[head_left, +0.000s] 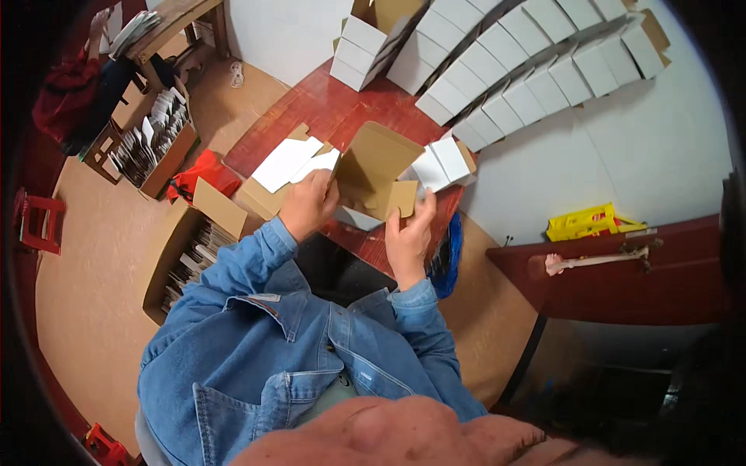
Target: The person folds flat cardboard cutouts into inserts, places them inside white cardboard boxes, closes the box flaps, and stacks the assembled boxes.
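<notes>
In front of me is an open cardboard box (364,172), brown inside and white outside, with its lid panel raised and a side flap sticking out on the right. My left hand (311,203) is closed around the box's left wall. My right hand (410,237) has its thumb and fingers at the right flap, pinching the cardboard there. Flat white-and-brown box blanks (286,161) lie just left of the box. To its right sit small white closed boxes (443,165) on the red table (311,101).
Rows of stacked white boxes (497,58) line the table's far edge against the wall. Left of me stand a carton of flat cardboard pieces (177,233) and another filled carton (155,159). A red bag (206,177) lies by them; a blue bag (449,260) hangs at the table's right side.
</notes>
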{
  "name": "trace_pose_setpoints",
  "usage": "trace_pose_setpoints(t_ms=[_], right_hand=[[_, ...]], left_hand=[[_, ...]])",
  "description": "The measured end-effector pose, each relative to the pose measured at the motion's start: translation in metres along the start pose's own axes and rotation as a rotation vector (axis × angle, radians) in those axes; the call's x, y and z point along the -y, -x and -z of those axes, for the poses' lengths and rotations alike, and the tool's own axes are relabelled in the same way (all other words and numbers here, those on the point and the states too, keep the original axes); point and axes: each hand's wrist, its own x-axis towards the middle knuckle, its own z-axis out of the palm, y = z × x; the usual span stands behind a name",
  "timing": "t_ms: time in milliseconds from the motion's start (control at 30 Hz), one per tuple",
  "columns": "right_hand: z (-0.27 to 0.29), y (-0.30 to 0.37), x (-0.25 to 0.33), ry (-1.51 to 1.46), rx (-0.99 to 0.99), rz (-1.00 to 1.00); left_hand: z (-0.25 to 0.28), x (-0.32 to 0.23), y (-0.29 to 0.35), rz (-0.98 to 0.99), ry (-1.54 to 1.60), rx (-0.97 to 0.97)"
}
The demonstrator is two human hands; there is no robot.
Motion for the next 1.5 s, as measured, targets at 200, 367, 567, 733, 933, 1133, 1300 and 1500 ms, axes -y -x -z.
trace_pose_setpoints(t_ms=[200, 367, 567, 733, 933, 1133, 1300, 1500], right_hand=[[-0.018, -0.071, 0.032, 0.785, 0.02, 0.952], [-0.054, -0.133, 0.041, 0.743, 0.293, 1.128], [-0.07, -0.258, 0.09, 0.652, -0.07, 1.15], [-0.11, -0.344, 0.109, 0.439, -0.187, 0.976], [-0.169, -0.381, 0.091, 0.451, -0.183, 0.918], [-0.175, -0.397, 0.068, 0.676, -0.124, 0.951], [-0.157, -0.403, 0.088, 0.772, 0.261, 0.903], [-0.16, -0.414, 0.079, 0.82, 0.239, 0.941]], left_hand=[[0.035, 0.001, -0.072, -0.206, -0.321, -0.303], [0.053, 0.01, -0.129, -0.301, -0.019, -0.4], [0.063, 0.044, -0.197, -0.017, 0.424, -0.326], [0.038, 0.087, -0.247, -0.017, 0.306, -0.332], [-0.003, 0.136, -0.335, -0.014, 0.175, -0.377], [-0.026, 0.159, -0.398, 0.089, 0.075, -0.328], [-0.03, 0.178, -0.412, 0.258, 0.129, -0.194], [-0.025, 0.15, -0.408, 0.29, 0.199, -0.174]])
